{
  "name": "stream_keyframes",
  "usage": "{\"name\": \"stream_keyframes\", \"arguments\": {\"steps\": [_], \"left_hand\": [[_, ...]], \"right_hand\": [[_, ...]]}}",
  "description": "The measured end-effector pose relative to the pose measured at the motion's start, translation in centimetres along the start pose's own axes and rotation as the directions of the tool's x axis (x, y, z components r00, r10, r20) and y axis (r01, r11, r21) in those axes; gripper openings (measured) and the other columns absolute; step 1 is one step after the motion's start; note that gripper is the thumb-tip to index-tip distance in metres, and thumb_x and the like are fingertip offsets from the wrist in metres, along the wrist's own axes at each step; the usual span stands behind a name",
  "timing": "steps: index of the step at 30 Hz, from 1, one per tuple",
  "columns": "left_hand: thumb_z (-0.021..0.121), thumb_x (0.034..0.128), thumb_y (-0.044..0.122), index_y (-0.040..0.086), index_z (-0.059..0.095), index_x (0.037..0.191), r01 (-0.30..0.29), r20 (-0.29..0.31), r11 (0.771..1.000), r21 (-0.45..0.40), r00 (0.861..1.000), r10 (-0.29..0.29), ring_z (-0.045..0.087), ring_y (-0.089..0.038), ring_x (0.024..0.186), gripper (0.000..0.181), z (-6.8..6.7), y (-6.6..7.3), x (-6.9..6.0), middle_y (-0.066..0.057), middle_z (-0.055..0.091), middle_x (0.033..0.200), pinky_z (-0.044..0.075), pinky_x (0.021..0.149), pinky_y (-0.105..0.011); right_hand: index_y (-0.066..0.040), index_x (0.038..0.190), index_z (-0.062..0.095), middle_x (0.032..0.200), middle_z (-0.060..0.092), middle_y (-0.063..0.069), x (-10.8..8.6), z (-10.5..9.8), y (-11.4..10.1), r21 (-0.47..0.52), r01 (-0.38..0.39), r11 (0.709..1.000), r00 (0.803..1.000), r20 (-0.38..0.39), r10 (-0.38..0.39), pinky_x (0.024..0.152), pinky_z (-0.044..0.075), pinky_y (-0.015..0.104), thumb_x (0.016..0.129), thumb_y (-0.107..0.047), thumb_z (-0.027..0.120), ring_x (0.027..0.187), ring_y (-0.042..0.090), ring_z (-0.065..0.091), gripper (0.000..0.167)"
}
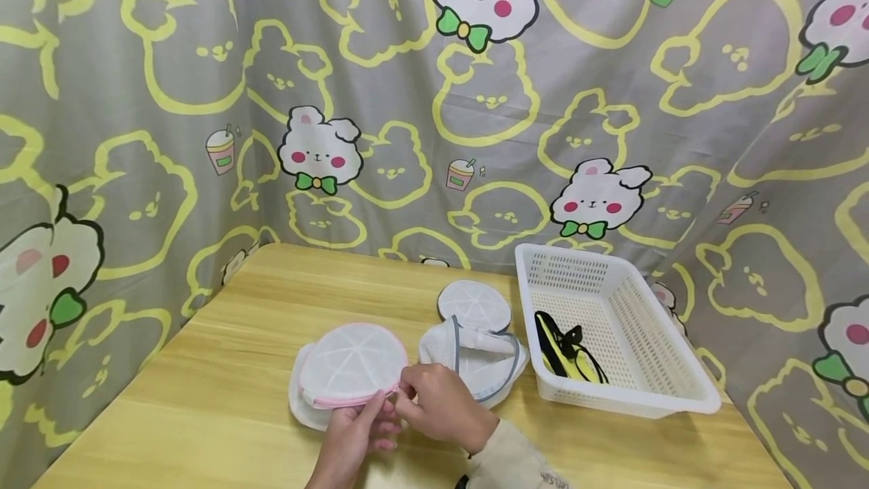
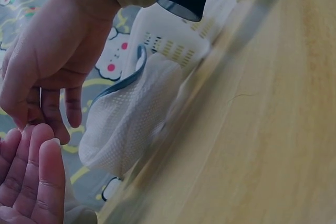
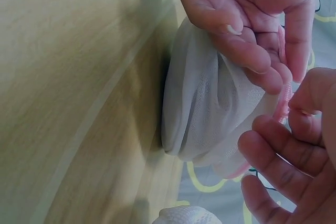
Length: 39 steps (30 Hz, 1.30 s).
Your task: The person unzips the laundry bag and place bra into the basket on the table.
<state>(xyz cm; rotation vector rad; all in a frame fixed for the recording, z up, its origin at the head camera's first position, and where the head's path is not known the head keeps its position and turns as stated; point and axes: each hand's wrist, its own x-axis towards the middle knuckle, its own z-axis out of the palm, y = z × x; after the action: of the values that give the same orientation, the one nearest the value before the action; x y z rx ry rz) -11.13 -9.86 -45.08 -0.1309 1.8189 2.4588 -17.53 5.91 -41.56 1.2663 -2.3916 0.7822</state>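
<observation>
A white mesh bag with a pink zipper rim (image 1: 354,361) lies on the table, its round lid up. My left hand (image 1: 354,432) pinches the rim at its near right edge, thumb on top. Beside it, my right hand (image 1: 444,402) pinches the same edge at the zipper's right end between thumb and forefinger. In the right wrist view the white mesh side (image 3: 205,108) hangs in folds behind the fingers of my left hand (image 3: 247,19), with my right hand (image 3: 294,156) close by. The left wrist view shows both hands' fingertips meeting.
A second white mesh bag with grey-blue trim (image 1: 485,364) stands unzipped right of my hands, its round lid (image 1: 474,306) folded back. Further right, a white plastic basket (image 1: 679,400) holds a black and yellow item (image 1: 560,353). A patterned curtain (image 1: 400,96) hangs behind the wooden table (image 1: 183,406).
</observation>
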Motion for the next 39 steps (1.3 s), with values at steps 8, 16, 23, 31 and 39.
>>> {"name": "stream_keyframes", "arguments": {"steps": [8,16,23,31,39], "left_hand": [[0.054,0.1003,0.024,0.003,0.063,0.09,-0.004,-0.009,1.0,0.013,1.0,0.004,0.067,-0.015,0.075,0.025,0.0,0.1,0.1,-0.004,0.066,0.084,0.058,0.064,-0.029],[0.055,0.1,0.025,0.002,0.063,0.091,-0.004,0.007,1.0,0.019,1.0,0.004,0.067,-0.015,0.075,0.026,-0.1,0.0,0.1,-0.006,0.067,0.084,0.058,0.064,-0.028],[0.054,0.1004,0.022,0.001,0.063,0.091,-0.002,-0.004,1.0,0.016,1.0,0.002,0.067,-0.015,0.074,0.025,-0.1,-0.1,0.2,-0.005,0.067,0.084,0.058,0.063,-0.029],[0.053,0.1005,0.021,0.0,0.062,0.091,-0.025,-0.005,1.0,0.004,1.0,0.025,0.067,-0.013,0.074,0.025,-0.1,-0.1,0.1,-0.006,0.068,0.086,0.058,0.064,-0.028],[0.051,0.1012,0.017,-0.001,0.062,0.09,-0.033,-0.028,0.999,0.011,0.999,0.033,0.067,-0.014,0.075,0.024,-0.1,-0.2,0.2,-0.008,0.068,0.088,0.059,0.065,-0.03]], "right_hand": [[-0.02,0.062,0.048,0.059,0.042,-0.016,0.1,0.0,0.1,-0.015,0.02,1.0,1.0,-0.022,-0.02,0.044,0.027,0.006,0.072,-0.007,0.062,0.052,-0.007,0.032,0.021],[-0.02,0.062,0.049,0.059,0.042,-0.016,0.0,0.2,0.3,-0.015,0.02,1.0,0.999,-0.036,-0.021,0.045,0.027,0.006,0.072,-0.008,0.062,0.052,-0.007,0.032,0.021],[-0.02,0.062,0.05,0.059,0.042,-0.016,-0.1,0.1,0.4,-0.011,-0.003,1.0,1.0,-0.015,0.003,0.044,0.028,0.006,0.073,-0.008,0.061,0.052,-0.006,0.033,0.02],[-0.022,0.061,0.047,0.058,0.041,-0.018,-0.2,0.2,1.0,-0.005,0.001,1.0,0.999,-0.038,-0.001,0.043,0.027,0.006,0.071,-0.007,0.061,0.051,-0.007,0.031,0.022],[-0.021,0.06,0.045,0.057,0.038,-0.018,-0.3,0.3,1.4,-0.014,-0.013,1.0,0.999,-0.04,0.012,0.041,0.026,0.007,0.072,-0.007,0.061,0.05,-0.008,0.029,0.024]]}}
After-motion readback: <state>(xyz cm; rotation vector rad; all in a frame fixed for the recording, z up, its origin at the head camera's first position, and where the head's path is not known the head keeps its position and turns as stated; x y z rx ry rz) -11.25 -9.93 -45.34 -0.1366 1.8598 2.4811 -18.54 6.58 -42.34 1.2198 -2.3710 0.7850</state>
